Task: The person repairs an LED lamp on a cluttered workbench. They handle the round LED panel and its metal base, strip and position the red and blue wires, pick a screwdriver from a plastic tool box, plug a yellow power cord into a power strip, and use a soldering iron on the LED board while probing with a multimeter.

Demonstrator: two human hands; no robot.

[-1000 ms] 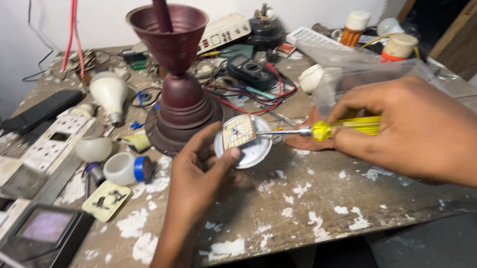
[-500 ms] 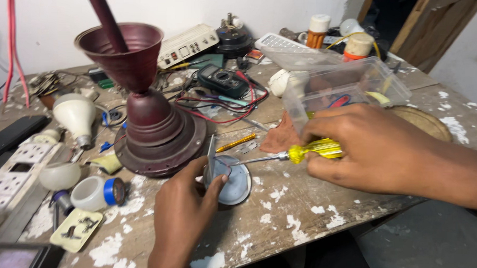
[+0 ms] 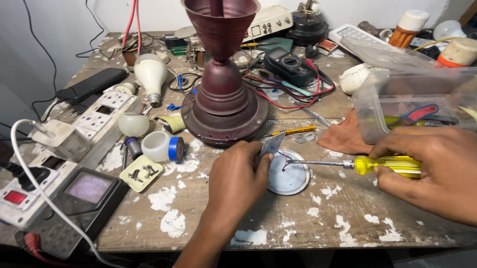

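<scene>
Low centre of the frame: left hand curled over the rim of a round white disc flat on the tabletop, fingertips pinching a small grey plate tilted up from it, probably to steady the work. Right hand, lower right, wrapped tight around a yellow-handled screwdriver, shaft level, tip at the disc's centre. Just behind, a maroon fan housing.

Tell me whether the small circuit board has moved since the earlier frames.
Yes. The circuit board, earlier flat on the white round base, now stands tilted up in the left hand.
</scene>
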